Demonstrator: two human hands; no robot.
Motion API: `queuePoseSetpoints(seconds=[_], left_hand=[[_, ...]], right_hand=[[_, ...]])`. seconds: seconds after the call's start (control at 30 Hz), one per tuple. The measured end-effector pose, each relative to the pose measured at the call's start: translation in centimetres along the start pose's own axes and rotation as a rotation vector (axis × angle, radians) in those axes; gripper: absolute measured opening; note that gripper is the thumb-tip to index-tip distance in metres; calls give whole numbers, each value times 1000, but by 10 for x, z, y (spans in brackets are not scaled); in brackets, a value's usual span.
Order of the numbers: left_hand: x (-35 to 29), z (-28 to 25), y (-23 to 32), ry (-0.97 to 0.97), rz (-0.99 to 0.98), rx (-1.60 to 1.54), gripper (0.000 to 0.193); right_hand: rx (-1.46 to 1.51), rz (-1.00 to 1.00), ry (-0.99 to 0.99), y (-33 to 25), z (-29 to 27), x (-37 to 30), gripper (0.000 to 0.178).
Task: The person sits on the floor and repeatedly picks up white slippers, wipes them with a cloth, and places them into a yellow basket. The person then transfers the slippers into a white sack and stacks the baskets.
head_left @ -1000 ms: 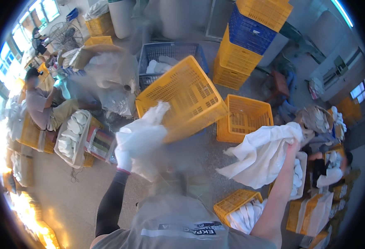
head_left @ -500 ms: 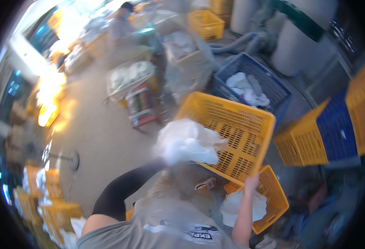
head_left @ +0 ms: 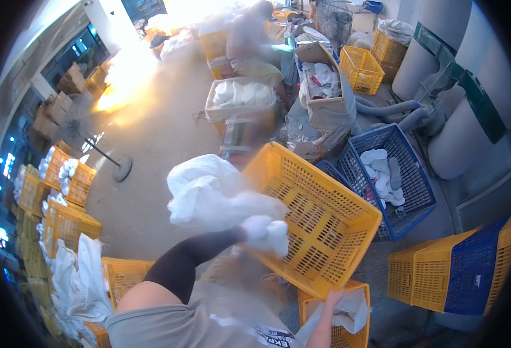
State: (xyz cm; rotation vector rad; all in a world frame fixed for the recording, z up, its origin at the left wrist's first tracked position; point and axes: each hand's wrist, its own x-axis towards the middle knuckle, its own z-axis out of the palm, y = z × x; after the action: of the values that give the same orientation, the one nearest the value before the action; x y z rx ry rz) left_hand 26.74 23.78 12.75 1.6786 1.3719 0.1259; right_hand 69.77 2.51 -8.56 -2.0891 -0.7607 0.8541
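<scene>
In front of me a yellow plastic crate with slotted sides hangs tilted, its open top facing me. My bare right hand is closed on its near rim. My left hand, in a white glove below a black arm sleeve, is closed by the crate's left side. A bulky, crumpled white plastic bag puffs out from that hand to the left, partly smeared by motion. A small white piece shows beside the glove; its kind is unclear. Below stands another yellow crate with a white liner.
At the right a blue crate holds white and grey socks. Stacked yellow and blue crates lean nearby. Filled yellow crates line the left, near a standing fan. A co-worker sits beyond a container of white items.
The white bag has swung left, out from the crate's opening. The crate has dropped slightly toward me, still in my right hand. My view has shifted, showing more of the left side.
</scene>
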Motion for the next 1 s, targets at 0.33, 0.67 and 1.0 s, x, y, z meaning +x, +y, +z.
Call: queuePoseSetpoints(seconds=[0.33, 0.67, 1.0], left_hand=[[-58, -102, 213, -35, 1019, -795, 34], [-68, -157, -128, 527, 389, 295, 17], [-283, -144, -281, -100, -302, 21, 67]], right_hand=[[422, -565, -198, -333, 7, -51, 78], [-91, -458, -229, -388, 87, -113, 30], [-599, -740, -1025, -284, 169, -257, 20]])
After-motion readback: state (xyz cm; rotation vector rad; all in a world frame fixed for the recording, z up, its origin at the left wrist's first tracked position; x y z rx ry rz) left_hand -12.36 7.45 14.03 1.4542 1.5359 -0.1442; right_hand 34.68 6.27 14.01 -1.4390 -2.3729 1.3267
